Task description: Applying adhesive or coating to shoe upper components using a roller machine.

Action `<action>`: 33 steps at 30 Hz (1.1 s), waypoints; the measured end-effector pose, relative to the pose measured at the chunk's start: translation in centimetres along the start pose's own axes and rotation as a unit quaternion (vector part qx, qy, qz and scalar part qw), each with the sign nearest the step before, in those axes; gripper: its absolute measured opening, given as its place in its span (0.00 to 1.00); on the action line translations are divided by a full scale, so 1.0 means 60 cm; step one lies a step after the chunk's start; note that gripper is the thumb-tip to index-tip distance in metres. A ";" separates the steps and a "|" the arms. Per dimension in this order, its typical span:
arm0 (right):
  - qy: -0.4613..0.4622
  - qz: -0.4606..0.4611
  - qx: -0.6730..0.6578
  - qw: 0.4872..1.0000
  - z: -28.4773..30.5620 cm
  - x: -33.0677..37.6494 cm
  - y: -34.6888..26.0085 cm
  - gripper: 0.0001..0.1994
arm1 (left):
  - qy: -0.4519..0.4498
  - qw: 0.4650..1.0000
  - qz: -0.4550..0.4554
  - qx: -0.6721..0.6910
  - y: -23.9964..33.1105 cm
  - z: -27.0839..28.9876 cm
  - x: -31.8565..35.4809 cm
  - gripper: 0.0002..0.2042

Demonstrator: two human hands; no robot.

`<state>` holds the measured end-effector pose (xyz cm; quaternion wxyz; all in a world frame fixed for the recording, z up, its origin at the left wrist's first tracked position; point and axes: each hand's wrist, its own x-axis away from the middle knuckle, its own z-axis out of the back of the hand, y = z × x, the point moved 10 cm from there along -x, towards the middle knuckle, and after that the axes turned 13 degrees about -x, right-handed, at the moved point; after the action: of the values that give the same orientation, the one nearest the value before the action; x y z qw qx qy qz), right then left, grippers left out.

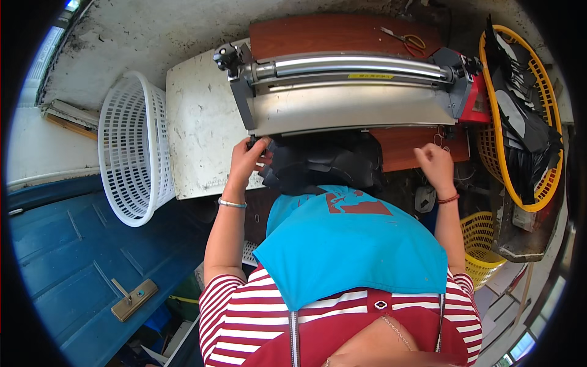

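Observation:
A roller machine with a steel roller and a sloping metal plate stands in front of me. At its near left corner, my left hand closes thumb and fingers around a small dark part, mostly hidden by the fingers. Just right of that hand, dark pieces of sheet material lie bunched below the plate's front edge, against my blue apron. My right hand is raised near the machine's right end with its fingers curled in; nothing shows in it.
On the left stands a white basket beside a pale tabletop. A yellow basket with black pieces stands at right, another yellow basket lower. Scissors lie behind the machine. A blue door is at lower left.

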<state>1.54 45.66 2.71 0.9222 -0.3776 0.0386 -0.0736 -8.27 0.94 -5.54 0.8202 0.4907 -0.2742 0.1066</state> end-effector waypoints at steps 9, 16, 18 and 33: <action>-0.065 0.241 0.032 0.968 -0.242 0.004 -0.132 0.20 | -0.019 1.000 -0.007 0.018 0.008 -0.013 0.006 0.22; -0.149 0.255 0.076 0.952 -0.287 0.011 -0.195 0.32 | -0.026 1.000 -0.007 -0.009 0.005 -0.013 0.013 0.21; -0.166 0.295 0.095 0.936 -0.301 0.022 -0.206 0.33 | -0.025 1.000 -0.001 0.008 0.003 -0.013 0.011 0.23; -0.015 0.300 -0.180 0.937 -0.055 0.022 -0.243 0.24 | 0.186 0.822 -0.122 -0.525 0.103 0.045 0.059 0.22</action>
<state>0.85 32.90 10.53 0.8186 -0.5089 0.1494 0.2205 -9.02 1.31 2.02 0.9955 -0.0136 -0.0684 -0.0647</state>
